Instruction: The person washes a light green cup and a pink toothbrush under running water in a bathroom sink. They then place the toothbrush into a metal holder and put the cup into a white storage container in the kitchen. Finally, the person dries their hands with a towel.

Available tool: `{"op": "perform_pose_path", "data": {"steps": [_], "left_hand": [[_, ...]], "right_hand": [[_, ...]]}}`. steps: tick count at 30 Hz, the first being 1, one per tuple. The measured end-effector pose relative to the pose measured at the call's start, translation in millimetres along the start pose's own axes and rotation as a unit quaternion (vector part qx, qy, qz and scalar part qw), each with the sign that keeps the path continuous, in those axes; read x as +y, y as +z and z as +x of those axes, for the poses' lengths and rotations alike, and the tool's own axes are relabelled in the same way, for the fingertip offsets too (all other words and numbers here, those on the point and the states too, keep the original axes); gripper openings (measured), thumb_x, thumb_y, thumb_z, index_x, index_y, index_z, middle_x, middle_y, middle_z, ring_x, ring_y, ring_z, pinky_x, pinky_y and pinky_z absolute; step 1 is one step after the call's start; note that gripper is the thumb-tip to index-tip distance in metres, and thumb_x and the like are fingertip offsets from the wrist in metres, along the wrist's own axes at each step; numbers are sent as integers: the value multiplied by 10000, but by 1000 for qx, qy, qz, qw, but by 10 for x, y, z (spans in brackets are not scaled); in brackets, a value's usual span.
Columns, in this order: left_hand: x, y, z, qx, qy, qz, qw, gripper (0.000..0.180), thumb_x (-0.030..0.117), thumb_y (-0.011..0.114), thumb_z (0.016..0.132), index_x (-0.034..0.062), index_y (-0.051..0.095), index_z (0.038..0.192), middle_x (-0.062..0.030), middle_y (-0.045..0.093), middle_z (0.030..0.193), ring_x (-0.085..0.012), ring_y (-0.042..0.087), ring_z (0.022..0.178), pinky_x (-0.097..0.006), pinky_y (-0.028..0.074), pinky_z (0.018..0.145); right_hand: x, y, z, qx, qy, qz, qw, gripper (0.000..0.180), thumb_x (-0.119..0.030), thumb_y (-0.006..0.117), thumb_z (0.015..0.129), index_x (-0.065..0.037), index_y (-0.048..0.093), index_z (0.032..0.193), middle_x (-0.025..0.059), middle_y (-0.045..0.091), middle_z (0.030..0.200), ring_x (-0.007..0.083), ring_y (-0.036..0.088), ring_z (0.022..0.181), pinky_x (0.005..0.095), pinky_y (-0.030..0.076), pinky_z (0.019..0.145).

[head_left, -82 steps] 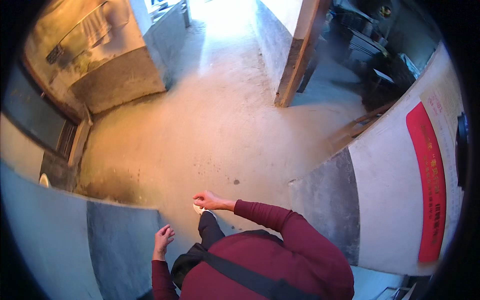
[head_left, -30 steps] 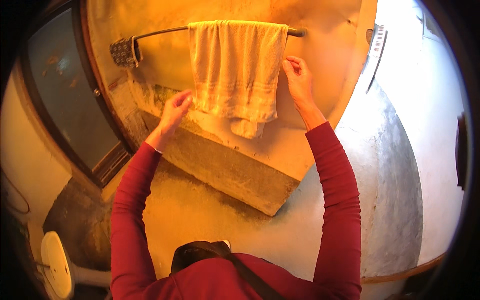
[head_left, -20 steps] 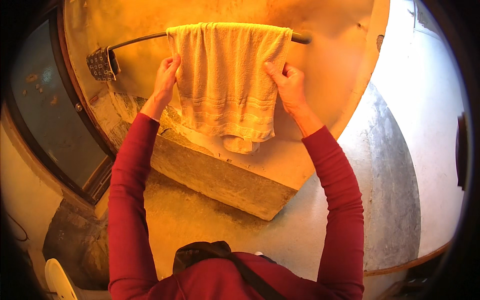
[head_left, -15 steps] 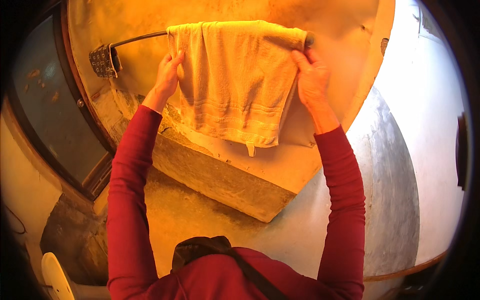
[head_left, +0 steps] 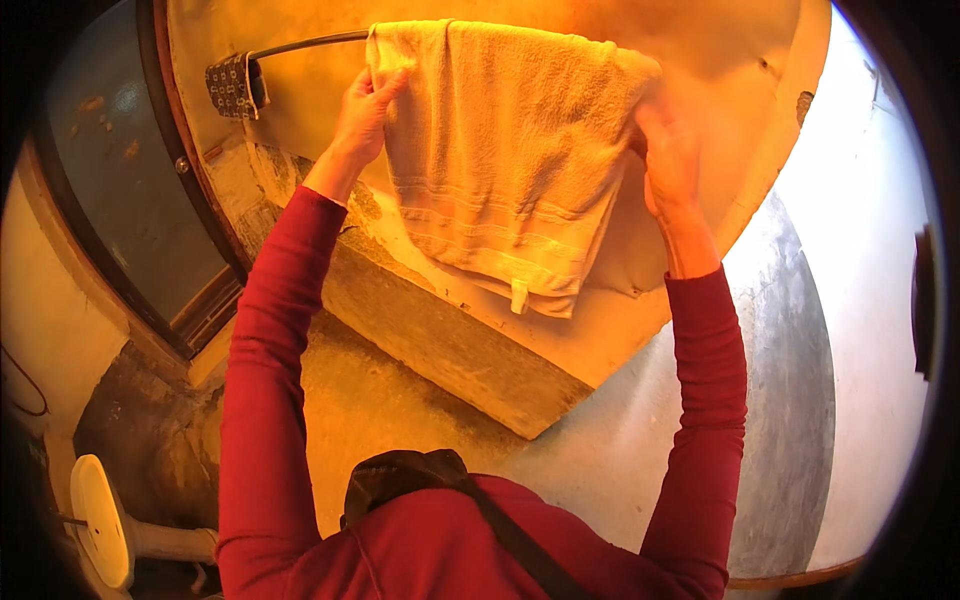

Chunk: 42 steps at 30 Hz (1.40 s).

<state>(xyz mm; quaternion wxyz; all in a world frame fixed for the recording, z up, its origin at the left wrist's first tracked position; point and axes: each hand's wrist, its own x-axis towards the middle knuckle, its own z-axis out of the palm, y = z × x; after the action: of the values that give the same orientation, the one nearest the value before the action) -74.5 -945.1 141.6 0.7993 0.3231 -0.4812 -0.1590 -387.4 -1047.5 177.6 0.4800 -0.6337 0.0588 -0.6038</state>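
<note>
Towel: my pale yellow towel hangs draped over the rail, up at 12 o'clock in view. It falls in folds down the wall, bottom hem slanting lower twd 5 o'clock, w/ a small white tag at the low edge.
Rail: dark metal towel bar runs from the towel's top left corner out to 10 o'clock, ending at a patterned bracket fixed on the wall.
L hand: my left hand is at 11 o'clock, arm stretched up. Grip pinching the towel's left edge just under the bar, fingers curled round the cloth, thumb on the front.
R hand: my right hand is at 1 o'clock, on the towel's right edge near the top corner. It's motion-blurred; touching the cloth, but can't tell if the grip is pressed closed on it or just laid flat.
Sleeves: both arms in dark red sleeves, coming up from 6 o'clock.
Wall: warm orange-lit plaster wall behind the towel; rough concrete ledge below it, running twd 5 o'clock.
Left side: dark framed window or door panel at 9 o'clock.
Low left: white round object at 7 o'clock, kind unclear.
</note>
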Motion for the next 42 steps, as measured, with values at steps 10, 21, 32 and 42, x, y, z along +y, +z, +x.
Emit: {"op": "perform_pose_path", "data": {"steps": [10,21,32,42], "left_hand": [[140,84,-142,-7,-41,-79,996,314,207,580,878,37,522,1134,-62,605,1015,-138,587,914,-288,508,756],[-555,-66,-902,-35,-134,-81,987,335,203,543,893,50,479,1185,-61,574,1071,-148,564,948,-299,494,784],[-972,475,-1723,-216,-84,-196,953,359,198,506,909,64,436,1235,-60,543,1128,-159,542,981,-311,480,812],[-1204,416,-1926,-224,-219,-283,907,404,212,453,928,68,368,1295,-67,481,1227,-187,490,1080,-346,452,873]], "right_hand": [[65,-295,168,158,-145,-55,975,133,-110,597,840,17,574,873,26,578,793,87,504,695,206,407,639],[296,812,-1045,-295,25,64,953,228,-108,483,916,-6,491,1120,121,587,877,188,548,646,268,475,593],[889,1330,-651,-105,101,339,929,274,-303,496,923,-32,529,938,67,584,653,76,405,372,170,359,366],[1010,1172,-440,29,-413,-455,788,244,-315,516,891,-114,594,1004,-24,605,925,136,544,833,339,403,779]]}}
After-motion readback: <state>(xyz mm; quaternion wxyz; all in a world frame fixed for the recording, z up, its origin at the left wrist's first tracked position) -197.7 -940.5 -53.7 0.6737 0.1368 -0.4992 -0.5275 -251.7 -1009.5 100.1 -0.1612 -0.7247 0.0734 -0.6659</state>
